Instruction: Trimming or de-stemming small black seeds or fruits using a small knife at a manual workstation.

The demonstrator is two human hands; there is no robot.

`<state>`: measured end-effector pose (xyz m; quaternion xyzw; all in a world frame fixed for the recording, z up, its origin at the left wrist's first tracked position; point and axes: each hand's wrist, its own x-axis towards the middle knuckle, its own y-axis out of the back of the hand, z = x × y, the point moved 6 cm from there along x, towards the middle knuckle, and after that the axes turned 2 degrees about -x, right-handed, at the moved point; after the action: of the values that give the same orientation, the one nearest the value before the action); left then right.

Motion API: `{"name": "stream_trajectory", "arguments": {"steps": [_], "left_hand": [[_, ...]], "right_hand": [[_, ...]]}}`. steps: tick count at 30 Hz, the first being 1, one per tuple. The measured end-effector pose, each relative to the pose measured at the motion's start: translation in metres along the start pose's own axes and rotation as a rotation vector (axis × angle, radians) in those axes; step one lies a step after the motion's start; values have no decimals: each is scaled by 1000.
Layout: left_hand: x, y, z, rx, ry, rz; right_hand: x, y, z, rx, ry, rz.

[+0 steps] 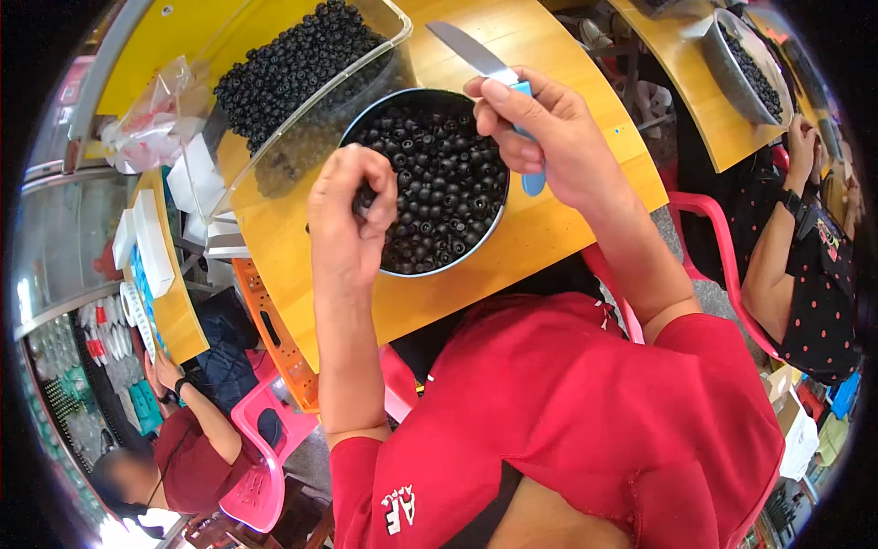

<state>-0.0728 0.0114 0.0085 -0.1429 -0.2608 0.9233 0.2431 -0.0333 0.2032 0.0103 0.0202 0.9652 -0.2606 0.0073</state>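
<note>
My right hand is closed round the blue handle of a knife, whose metal blade points up and to the left. It hovers over the right rim of a round bowl. Many small, round black plastic pieces with holes fill the bowl. At the bowl's left side my left hand is curled shut, its fingers bent round a small dark piece that is mostly hidden. The knife blade and the left hand are well apart.
A clear plastic bin heaped with similar black pieces stands behind and left of the bowl on the yellow wooden table. Clear plastic bags lie left of it. One person works at lower left, another at right beside a second bowl.
</note>
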Motion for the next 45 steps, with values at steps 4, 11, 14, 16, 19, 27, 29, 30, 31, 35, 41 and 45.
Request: {"name": "stream_trajectory", "arguments": {"steps": [4, 11, 14, 16, 19, 27, 29, 30, 31, 35, 41, 45], "left_hand": [[7, -12, -11, 926, -59, 33], [13, -32, -25, 1630, -242, 16], [13, -32, -17, 1420, -134, 47], [9, -35, -12, 1268, -201, 36], [0, -39, -5, 1027, -272, 45], [-14, -44, 6, 874, -479, 64], [-16, -45, 8, 852, -518, 79], [-17, -47, 11, 884, -566, 90], [-19, -48, 14, 916, -613, 100], [-19, -45, 12, 957, -567, 137], [-18, -44, 12, 911, -644, 122], [-19, -36, 11, 771, -644, 110]], "right_hand": [[-2, 7, -2, -25, 5, 11], [-6, 5, 4, -84, -7, 9], [-8, 0, 2, -173, -32, 23], [-8, 0, 4, -246, -46, 42], [-5, -1, 11, -341, -40, 69], [-7, -25, 17, -33, -161, -68], [-6, -28, 20, 97, -204, -119], [-6, -29, 19, 96, -204, -120], [-6, -30, 17, 51, -192, -113], [-7, -37, 10, -113, -126, -60], [-4, -35, 16, -21, -161, -99], [-5, -36, 19, 66, -210, -132]]}}
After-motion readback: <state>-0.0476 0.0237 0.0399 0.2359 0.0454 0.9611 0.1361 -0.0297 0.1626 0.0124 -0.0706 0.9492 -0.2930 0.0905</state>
